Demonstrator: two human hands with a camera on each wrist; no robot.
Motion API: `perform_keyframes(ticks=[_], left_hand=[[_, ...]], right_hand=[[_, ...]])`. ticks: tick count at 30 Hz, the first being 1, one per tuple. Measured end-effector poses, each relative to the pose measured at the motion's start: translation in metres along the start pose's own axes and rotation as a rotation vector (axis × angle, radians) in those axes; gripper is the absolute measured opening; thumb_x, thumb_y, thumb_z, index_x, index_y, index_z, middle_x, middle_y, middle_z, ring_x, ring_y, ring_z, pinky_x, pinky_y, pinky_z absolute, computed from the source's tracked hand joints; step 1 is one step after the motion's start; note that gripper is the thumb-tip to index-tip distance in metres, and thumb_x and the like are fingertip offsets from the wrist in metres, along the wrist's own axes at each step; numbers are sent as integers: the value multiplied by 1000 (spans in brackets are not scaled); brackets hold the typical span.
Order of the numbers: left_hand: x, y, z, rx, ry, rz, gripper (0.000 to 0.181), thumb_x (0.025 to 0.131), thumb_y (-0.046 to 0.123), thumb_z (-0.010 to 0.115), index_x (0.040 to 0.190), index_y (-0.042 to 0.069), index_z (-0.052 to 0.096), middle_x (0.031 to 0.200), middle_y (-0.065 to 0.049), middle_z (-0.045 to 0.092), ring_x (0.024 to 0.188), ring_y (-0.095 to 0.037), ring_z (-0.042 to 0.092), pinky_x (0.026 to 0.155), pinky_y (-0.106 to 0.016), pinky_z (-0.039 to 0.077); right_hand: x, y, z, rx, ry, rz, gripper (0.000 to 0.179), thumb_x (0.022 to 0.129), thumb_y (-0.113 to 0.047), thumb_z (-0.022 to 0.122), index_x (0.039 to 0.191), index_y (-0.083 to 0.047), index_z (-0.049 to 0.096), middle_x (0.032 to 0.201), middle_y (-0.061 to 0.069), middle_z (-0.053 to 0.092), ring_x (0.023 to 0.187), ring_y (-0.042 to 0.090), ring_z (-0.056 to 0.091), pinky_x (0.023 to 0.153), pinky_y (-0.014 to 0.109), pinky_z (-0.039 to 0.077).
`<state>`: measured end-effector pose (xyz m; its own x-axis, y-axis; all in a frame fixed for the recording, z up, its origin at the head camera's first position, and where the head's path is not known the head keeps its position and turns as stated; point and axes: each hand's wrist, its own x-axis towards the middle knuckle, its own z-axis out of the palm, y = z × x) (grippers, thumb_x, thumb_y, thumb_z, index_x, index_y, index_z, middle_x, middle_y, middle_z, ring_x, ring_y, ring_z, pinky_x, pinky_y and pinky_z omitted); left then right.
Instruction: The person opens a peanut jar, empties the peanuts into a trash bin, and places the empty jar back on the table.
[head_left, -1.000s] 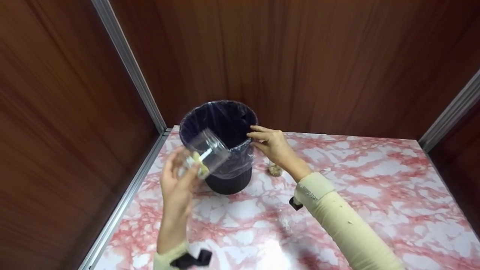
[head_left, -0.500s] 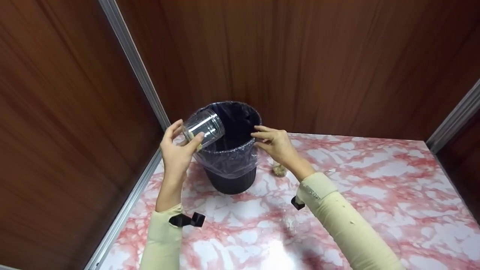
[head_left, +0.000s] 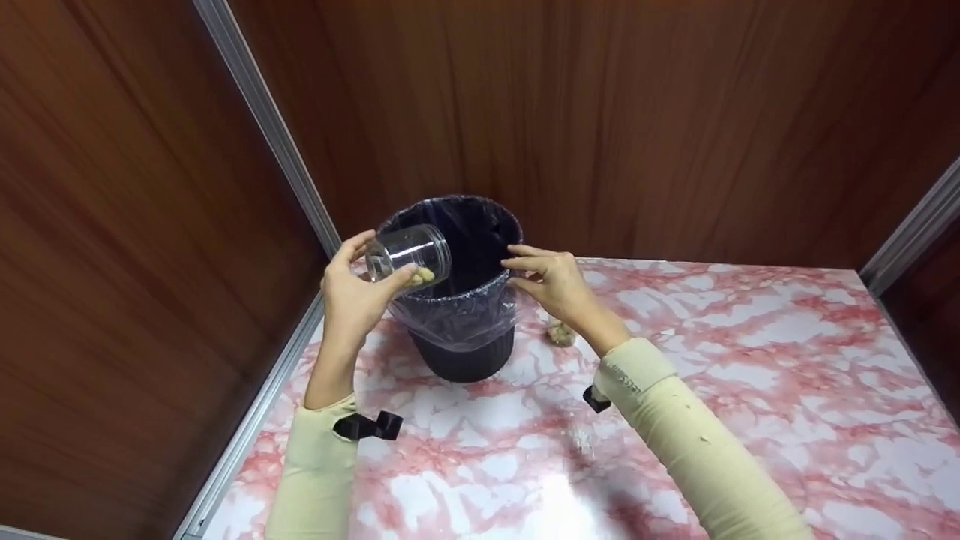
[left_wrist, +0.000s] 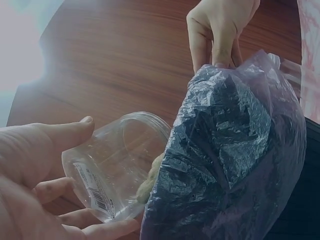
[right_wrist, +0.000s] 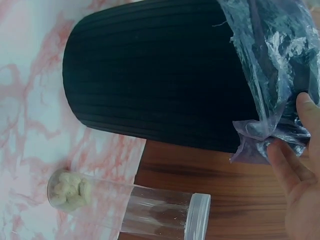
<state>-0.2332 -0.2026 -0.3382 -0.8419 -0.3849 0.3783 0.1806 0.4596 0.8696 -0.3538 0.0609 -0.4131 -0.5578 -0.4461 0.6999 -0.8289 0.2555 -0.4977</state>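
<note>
My left hand (head_left: 351, 298) grips a clear plastic jar (head_left: 401, 246) by its base end, tipped with its open mouth over the black trash bin (head_left: 465, 364). A few pale yellowish lumps (head_left: 424, 275) lie inside on the jar's lower wall, close to the mouth. In the left wrist view a barcode label (left_wrist: 92, 190) shows near the jar's base. A thin see-through purple bin liner (head_left: 469, 326) is folded over the bin's rim. At the rim's right side, my right hand (head_left: 562, 286) pinches the lined edge, fingers over it and thumb outside.
Right of the bin, a tall clear jar (right_wrist: 155, 207) with pale lumps at its bottom stands on the red-and-white marbled table (head_left: 712, 375), mostly hidden by my right hand in the head view. Dark wooden panels (head_left: 637, 127) rise behind and at both sides.
My left hand has carried the jar up and onto the bin's rim, tilting its mouth inward. The lumps have slid from the jar's base toward its mouth. My right hand keeps its place.
</note>
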Motion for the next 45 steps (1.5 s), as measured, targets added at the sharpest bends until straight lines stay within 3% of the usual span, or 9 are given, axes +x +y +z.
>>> perform_keyframes(ticks=[13,17,20,24,28,38,45], left_hand=[[1,4,-2,68,-28,20,71,68,28,90,131,15,60,126,-10,60,91,-25,64,72,-33,53],[0,8,-1,7,13,45,73,67,27,91,131,14,59,124,-9,59,93,-27,64,74,-33,56],[1,16,-1,-20,67,119,74,66,25,92,131,13,59,123,-9,57,98,-28,62,79,-33,57],[3,20,1,111,92,211,75,65,26,92,131,14,60,124,-9,55,109,-24,56,93,-33,49],[4,15,5,229,50,239,74,64,26,92,130,12,61,125,-9,56,115,-24,53,99,-35,43],[10,5,12,305,-10,295,73,64,24,92,129,10,62,125,-12,56,115,-28,54,99,-40,44],[8,1,12,280,11,306,72,63,26,93,126,11,63,123,-10,57,114,-26,54,98,-38,44]], right_hand=[[-2,1,1,-11,17,-11,28,80,-2,79,107,-4,75,123,14,64,79,17,68,68,22,57],[-4,1,3,-12,16,-6,28,80,-2,78,108,-5,75,123,13,64,80,18,68,68,23,57],[-5,0,4,-9,12,7,28,81,-3,78,109,-5,75,124,12,64,82,17,68,69,23,57],[-6,0,4,-9,16,9,29,81,-3,78,110,-6,74,125,11,63,81,17,67,69,22,56],[-5,0,4,-16,27,5,29,80,-1,78,109,-5,75,125,11,63,81,17,68,69,23,56],[-8,3,4,-10,50,-7,28,80,-2,79,107,-4,75,123,12,64,87,24,69,67,24,57],[-7,3,4,-8,51,-11,29,80,-4,79,108,-6,75,124,10,64,86,19,69,66,24,56]])
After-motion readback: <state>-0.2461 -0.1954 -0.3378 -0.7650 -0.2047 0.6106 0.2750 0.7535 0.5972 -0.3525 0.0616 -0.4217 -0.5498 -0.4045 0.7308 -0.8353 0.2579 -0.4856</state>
